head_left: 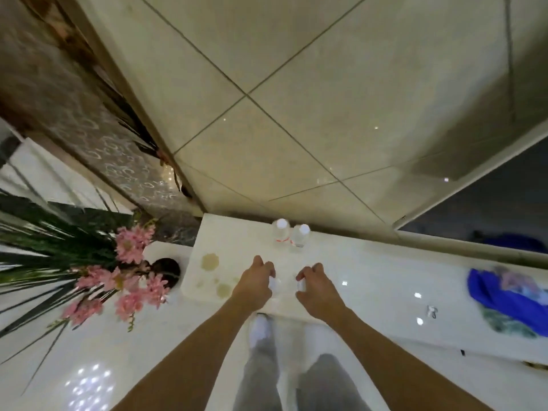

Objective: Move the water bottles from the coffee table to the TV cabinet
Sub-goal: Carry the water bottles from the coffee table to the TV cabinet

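Observation:
Two clear water bottles with white caps stand side by side near the back edge of the white TV cabinet [370, 262], one on the left [281, 231] and one on the right [301, 236]. In front of them, my left hand [255, 281] grips the top of another clear bottle, its white cap [275, 283] showing beside the fingers. My right hand [318, 287] holds a second bottle the same way, white cap [302, 285] visible. Both held bottles stand upright over the cabinet top; whether they touch it I cannot tell.
Pink flowers with long green leaves [118, 280] stand in a dark vase [167, 269] at the left. Yellowish stains [210, 261] mark the cabinet top. A blue cloth [510, 295] lies at the right. A tiled wall rises behind; my legs and white shoe are below.

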A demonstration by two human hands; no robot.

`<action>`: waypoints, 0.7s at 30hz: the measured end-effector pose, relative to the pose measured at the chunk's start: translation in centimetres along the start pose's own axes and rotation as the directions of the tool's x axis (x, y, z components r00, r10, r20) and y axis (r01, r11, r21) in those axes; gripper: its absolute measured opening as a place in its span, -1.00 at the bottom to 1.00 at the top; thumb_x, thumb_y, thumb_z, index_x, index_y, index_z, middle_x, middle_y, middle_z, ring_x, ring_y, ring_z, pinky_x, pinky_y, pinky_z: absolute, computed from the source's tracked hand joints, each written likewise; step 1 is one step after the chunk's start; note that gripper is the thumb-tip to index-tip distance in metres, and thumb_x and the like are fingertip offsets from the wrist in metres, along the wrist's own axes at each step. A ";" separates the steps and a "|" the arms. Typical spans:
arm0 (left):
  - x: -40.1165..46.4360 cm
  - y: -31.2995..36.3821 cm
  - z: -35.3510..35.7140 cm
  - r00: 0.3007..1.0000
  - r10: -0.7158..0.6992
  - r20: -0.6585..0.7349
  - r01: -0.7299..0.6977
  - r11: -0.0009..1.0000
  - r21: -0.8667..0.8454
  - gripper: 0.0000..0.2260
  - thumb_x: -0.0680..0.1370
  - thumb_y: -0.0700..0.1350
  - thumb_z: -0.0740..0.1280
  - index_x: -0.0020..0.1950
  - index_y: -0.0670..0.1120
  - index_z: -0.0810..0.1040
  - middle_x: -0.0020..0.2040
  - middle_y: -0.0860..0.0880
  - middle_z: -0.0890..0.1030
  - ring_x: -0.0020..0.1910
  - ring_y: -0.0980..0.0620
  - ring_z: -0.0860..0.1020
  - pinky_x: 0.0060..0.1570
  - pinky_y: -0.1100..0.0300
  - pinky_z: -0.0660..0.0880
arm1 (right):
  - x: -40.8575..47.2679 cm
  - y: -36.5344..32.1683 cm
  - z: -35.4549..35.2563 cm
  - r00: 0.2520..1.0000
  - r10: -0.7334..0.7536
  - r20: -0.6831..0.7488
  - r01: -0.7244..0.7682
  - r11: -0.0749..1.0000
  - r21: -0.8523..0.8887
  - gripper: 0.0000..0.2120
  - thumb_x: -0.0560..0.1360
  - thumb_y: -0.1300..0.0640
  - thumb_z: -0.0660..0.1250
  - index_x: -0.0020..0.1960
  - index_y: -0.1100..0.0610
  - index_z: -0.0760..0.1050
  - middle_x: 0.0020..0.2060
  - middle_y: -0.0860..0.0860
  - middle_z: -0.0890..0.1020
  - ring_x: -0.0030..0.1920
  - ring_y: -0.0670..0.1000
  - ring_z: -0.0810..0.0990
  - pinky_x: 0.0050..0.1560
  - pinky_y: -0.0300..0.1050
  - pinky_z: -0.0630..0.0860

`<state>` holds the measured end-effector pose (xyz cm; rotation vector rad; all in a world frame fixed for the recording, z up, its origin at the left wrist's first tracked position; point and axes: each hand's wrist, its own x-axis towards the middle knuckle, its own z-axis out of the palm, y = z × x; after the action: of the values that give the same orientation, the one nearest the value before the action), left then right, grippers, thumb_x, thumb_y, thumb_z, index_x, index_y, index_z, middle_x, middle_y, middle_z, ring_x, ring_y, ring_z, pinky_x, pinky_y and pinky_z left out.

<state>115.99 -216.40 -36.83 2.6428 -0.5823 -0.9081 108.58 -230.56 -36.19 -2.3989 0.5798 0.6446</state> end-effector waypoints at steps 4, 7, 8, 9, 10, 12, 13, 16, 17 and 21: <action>5.3 -0.7 0.7 0.995 0.087 0.056 -0.093 0.991 0.101 -0.79 0.54 -0.25 0.31 0.15 -0.10 0.45 0.18 -0.11 0.38 -0.06 -0.14 0.58 0.04 0.04 0.59 | 4.5 0.0 0.3 0.995 0.096 -0.020 -0.095 0.994 0.058 -0.72 0.52 0.16 0.34 0.21 0.10 0.41 0.23 0.06 0.38 0.06 0.03 0.57 0.09 -0.28 0.48; 8.7 -0.9 1.4 0.993 0.104 0.051 -0.109 0.986 0.124 -0.79 0.54 -0.24 0.33 0.15 -0.09 0.45 0.18 -0.11 0.41 -0.09 -0.09 0.59 0.04 0.07 0.61 | 7.7 0.4 0.6 0.991 0.129 -0.034 -0.125 0.988 0.095 -0.73 0.54 0.14 0.33 0.22 0.10 0.41 0.24 0.06 0.39 0.07 0.04 0.58 0.12 -0.27 0.49; 9.5 -1.0 1.6 0.993 0.103 0.050 -0.109 0.986 0.130 -0.78 0.54 -0.23 0.33 0.16 -0.09 0.45 0.19 -0.11 0.42 -0.08 -0.08 0.59 0.06 0.09 0.60 | 8.6 0.5 0.7 0.990 0.133 -0.037 -0.129 0.987 0.097 -0.74 0.54 0.12 0.32 0.22 0.10 0.41 0.24 0.06 0.40 0.07 0.04 0.58 0.13 -0.26 0.49; 10.3 -1.1 1.9 0.994 0.102 0.042 -0.107 0.986 0.130 -0.78 0.55 -0.21 0.33 0.19 -0.10 0.44 0.20 -0.11 0.42 -0.06 -0.07 0.59 0.07 0.12 0.60 | 9.4 0.6 0.8 0.990 0.133 -0.040 -0.128 0.987 0.101 -0.74 0.54 0.11 0.32 0.21 0.10 0.42 0.23 0.06 0.42 0.07 0.04 0.58 0.14 -0.25 0.50; 11.0 -1.2 2.1 0.995 0.096 0.037 -0.100 0.987 0.123 -0.76 0.56 -0.20 0.32 0.21 -0.10 0.43 0.21 -0.11 0.42 -0.05 -0.06 0.59 0.07 0.14 0.60 | 10.2 0.7 0.9 0.990 0.130 -0.047 -0.124 0.987 0.105 -0.74 0.55 0.11 0.32 0.21 0.10 0.42 0.22 0.06 0.43 0.07 0.03 0.58 0.16 -0.23 0.50; 12.3 -1.1 2.4 0.996 0.087 0.003 -0.086 0.990 0.114 -0.74 0.56 -0.21 0.33 0.23 -0.10 0.42 0.24 -0.12 0.41 -0.07 -0.06 0.59 0.06 0.16 0.60 | 11.4 0.8 1.0 0.991 0.123 -0.052 -0.117 0.986 0.118 -0.74 0.55 0.11 0.32 0.22 0.11 0.42 0.22 0.06 0.44 0.08 0.04 0.59 0.17 -0.21 0.50; 12.8 -1.1 2.6 0.997 0.080 -0.012 -0.078 0.990 0.114 -0.73 0.55 -0.22 0.33 0.24 -0.09 0.42 0.26 -0.13 0.40 -0.07 -0.06 0.60 0.07 0.15 0.60 | 11.9 0.9 1.1 0.991 0.127 -0.052 -0.120 0.985 0.124 -0.74 0.55 0.12 0.32 0.22 0.11 0.42 0.22 0.07 0.43 0.08 0.05 0.59 0.18 -0.21 0.50; 14.0 -0.9 2.9 0.997 0.055 -0.045 -0.052 0.996 0.070 -0.71 0.57 -0.18 0.32 0.28 -0.08 0.40 0.31 -0.14 0.41 0.01 -0.07 0.60 0.15 0.12 0.58 | 12.9 1.0 1.5 0.989 0.135 -0.065 -0.125 0.982 0.138 -0.73 0.55 0.13 0.31 0.24 0.11 0.42 0.24 0.08 0.42 0.09 0.06 0.61 0.19 -0.21 0.50; 14.4 -0.9 2.9 0.998 0.040 -0.052 -0.038 0.998 0.041 -0.71 0.58 -0.16 0.30 0.29 -0.07 0.38 0.32 -0.13 0.42 0.05 -0.08 0.60 0.17 0.10 0.57 | 13.2 1.0 1.6 0.989 0.132 -0.070 -0.121 0.982 0.143 -0.72 0.56 0.13 0.31 0.25 0.11 0.41 0.25 0.08 0.42 0.10 0.07 0.60 0.21 -0.20 0.50; 15.1 -1.7 3.4 0.998 0.046 -0.034 -0.044 0.998 0.045 -0.70 0.57 -0.13 0.32 0.28 -0.06 0.39 0.36 -0.11 0.41 0.13 -0.07 0.57 0.22 0.08 0.55 | 13.8 0.9 2.3 0.990 0.132 -0.049 -0.120 0.972 0.201 -0.70 0.57 0.11 0.28 0.28 0.09 0.38 0.26 0.06 0.43 0.15 0.06 0.57 0.26 -0.16 0.48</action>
<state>125.19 -222.32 -47.91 2.6676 -0.6580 -0.8430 118.25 -233.22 -45.95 -2.2151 0.7903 0.5394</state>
